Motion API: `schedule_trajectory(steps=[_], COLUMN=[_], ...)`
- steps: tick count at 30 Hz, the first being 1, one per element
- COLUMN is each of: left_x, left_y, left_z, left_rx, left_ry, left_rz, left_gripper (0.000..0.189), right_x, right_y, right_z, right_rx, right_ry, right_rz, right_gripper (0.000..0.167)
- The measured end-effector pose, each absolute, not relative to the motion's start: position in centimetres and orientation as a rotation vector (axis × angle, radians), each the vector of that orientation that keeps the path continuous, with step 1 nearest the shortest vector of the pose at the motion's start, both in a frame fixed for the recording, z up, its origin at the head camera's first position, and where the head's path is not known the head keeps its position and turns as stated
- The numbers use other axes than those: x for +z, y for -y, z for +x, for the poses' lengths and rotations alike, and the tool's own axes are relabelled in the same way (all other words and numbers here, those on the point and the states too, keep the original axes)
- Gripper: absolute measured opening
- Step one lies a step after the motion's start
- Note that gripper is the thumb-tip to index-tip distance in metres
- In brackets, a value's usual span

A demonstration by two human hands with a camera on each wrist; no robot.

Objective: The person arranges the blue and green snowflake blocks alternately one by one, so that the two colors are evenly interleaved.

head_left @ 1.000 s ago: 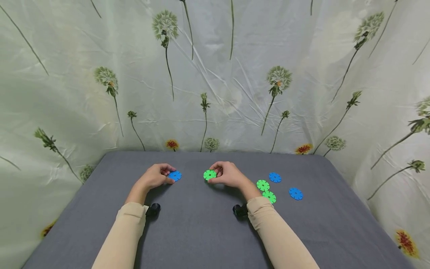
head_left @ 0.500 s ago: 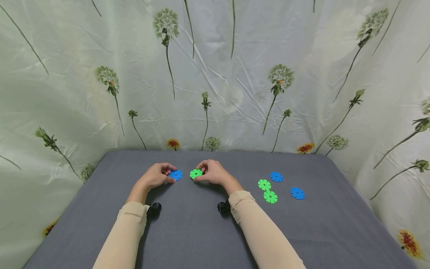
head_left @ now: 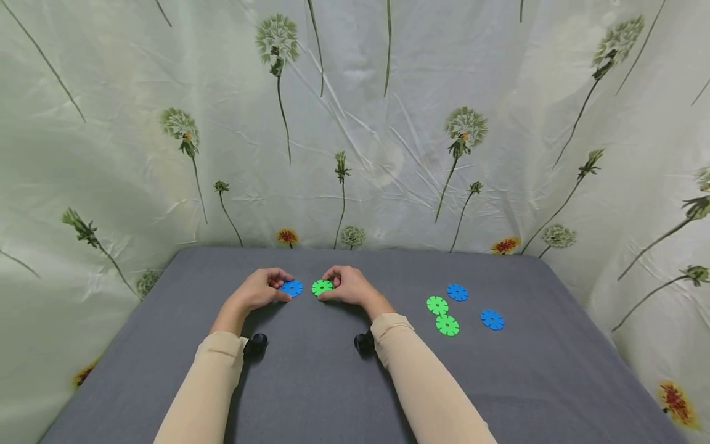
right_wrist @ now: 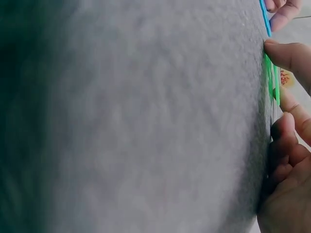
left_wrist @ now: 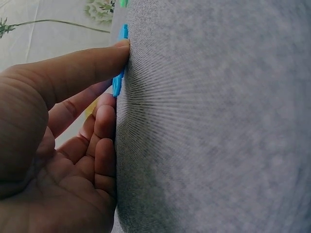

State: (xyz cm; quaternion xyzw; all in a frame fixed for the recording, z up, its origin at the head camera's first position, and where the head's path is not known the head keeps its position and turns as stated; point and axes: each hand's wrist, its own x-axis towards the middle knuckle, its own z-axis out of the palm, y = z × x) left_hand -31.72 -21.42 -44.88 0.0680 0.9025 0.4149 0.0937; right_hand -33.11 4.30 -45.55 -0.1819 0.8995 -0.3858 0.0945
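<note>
Two slotted plastic discs are held near the far middle of the table, a small gap apart. My left hand (head_left: 259, 290) pinches the rim of a blue slotted disc (head_left: 291, 288) between thumb and fingers. In the left wrist view that blue disc (left_wrist: 117, 86) shows edge-on, close over the cloth, with the thumb across it. My right hand (head_left: 350, 288) pinches a green slotted disc (head_left: 322, 287) by its right side. The right wrist view has the green disc (right_wrist: 277, 87) edge-on between thumb and fingers, and the blue disc's edge (right_wrist: 265, 18) above it.
To the right lie two more green discs (head_left: 437, 304), one nearer me, their rims meeting. Two loose blue discs (head_left: 457, 292) lie beside them, one farther back. Grey cloth (head_left: 322, 376) covers the table. A flower-printed curtain (head_left: 388, 203) hangs behind its far edge.
My right hand has carried the green disc leftward, close up to the blue one, slowing in the last half second. The left hand has stayed nearly still with its blue disc.
</note>
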Motion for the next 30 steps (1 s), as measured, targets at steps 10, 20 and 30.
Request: schedule_trajectory(steps=[10,20,30], left_x=[-44.6,-44.71,-44.86], left_y=[21.26,21.45,21.35], left_z=[-31.81,-31.79,-31.69], left_rx=[1.222,1.221,1.213], left_ry=[-2.685,-2.681,-2.674], left_rz=[0.221,0.24,0.24], left_gripper=[0.041,0.041,0.042], right_x=[-45.04,-45.07,-45.2], right_y=[-3.84,-3.49,-3.87], right_z=[-33.14,-33.13,-33.05], right_rx=[-1.045,-1.008,-1.046], right_ry=[-2.7,-2.708,-2.681], right_rz=[-0.494,-0.468,-0.471], right_gripper=[0.042,0.044,0.039])
